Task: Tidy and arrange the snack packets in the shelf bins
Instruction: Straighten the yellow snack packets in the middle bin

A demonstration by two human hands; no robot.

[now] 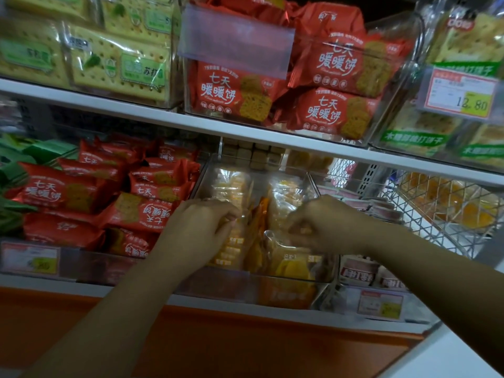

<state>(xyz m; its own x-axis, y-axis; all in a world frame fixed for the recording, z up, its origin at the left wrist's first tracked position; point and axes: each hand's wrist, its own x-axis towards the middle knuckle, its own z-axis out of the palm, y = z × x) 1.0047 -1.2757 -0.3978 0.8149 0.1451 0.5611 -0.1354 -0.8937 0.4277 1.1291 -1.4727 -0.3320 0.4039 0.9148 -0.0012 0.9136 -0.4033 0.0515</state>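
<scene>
A clear plastic bin [294, 276] in the middle of the lower shelf holds several clear packets of yellow and orange snacks. My left hand [196, 230] is in the bin's left side, its fingers curled on a packet of yellow biscuits [231, 241]. My right hand [327, 225] reaches in from the right and pinches the top of a clear orange-yellow packet [289, 257]. An orange packet [259, 227] stands on edge between the two hands.
Red biscuit packets [141, 211] fill the bin to the left, and green packets [16, 170] lie beyond them. The upper shelf [245, 132] carries bins of red packets [327, 115] and green-label crackers [117, 69]. A wire basket [447, 208] stands at the right. Price tags [461, 91] hang on bin fronts.
</scene>
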